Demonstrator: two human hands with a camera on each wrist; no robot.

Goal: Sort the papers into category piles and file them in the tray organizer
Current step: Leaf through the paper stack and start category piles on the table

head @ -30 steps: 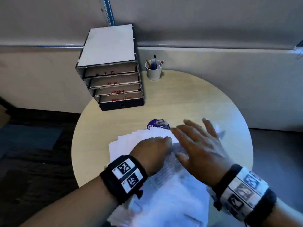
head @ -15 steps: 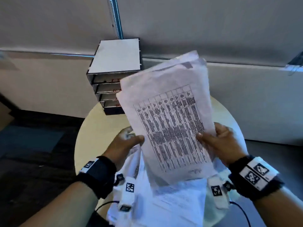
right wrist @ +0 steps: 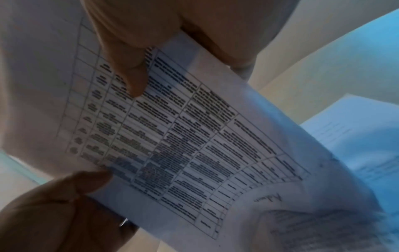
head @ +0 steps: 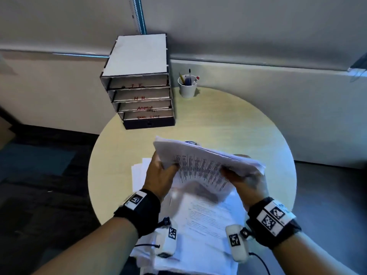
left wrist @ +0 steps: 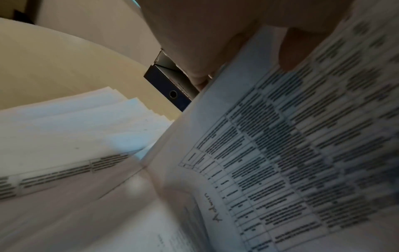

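Observation:
Both hands hold a thin sheaf of printed table sheets (head: 200, 165) tilted low over the round table (head: 228, 120). My left hand (head: 160, 173) pinches its left edge and my right hand (head: 246, 181) pinches its right edge. The wrist views show the same table sheet (left wrist: 280, 153) (right wrist: 183, 145), with "Admin" handwritten near its lower margin and a thumb on the print. More loose papers (head: 208, 221) lie spread on the table under my hands. The tray organizer (head: 139, 82) stands at the back left, with several shelves labelled in red.
A white cup of pens (head: 187, 86) stands right of the organizer. A small dark round object (head: 191, 143) peeks out behind the held sheets. Bare tabletop shows between papers and organizer and on the right. The wall runs close behind the table.
The papers went from being pressed flat on the table, to lifted upright in both hands, to now tipped forward and lowered toward the table. The view has tilted down.

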